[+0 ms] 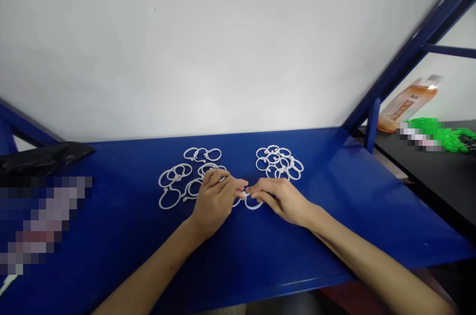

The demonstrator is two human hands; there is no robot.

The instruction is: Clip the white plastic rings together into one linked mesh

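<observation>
My left hand (215,198) and my right hand (280,197) meet at the middle of the blue surface, thumbs and fingertips pinched close together. Between them are white rings that look like plastic curtain rings; one ring (253,207) hangs below my right fingertips, and part of another shows beside my left thumb. The exact grip is partly hidden by the fingers. Loose white rings (170,199) lie to the left, some partly behind my left hand. A cluster of overlapping rings (274,158) lies beyond my right hand, and a small group (203,155) sits farther back.
The blue shelf (122,235) backs onto a white wall (201,57), with a blue metal frame (409,42) at the right. A black plastic bag (44,156) lies at the left. On the right, a dark table (420,171) holds an orange bottle (407,104) and green items (433,131).
</observation>
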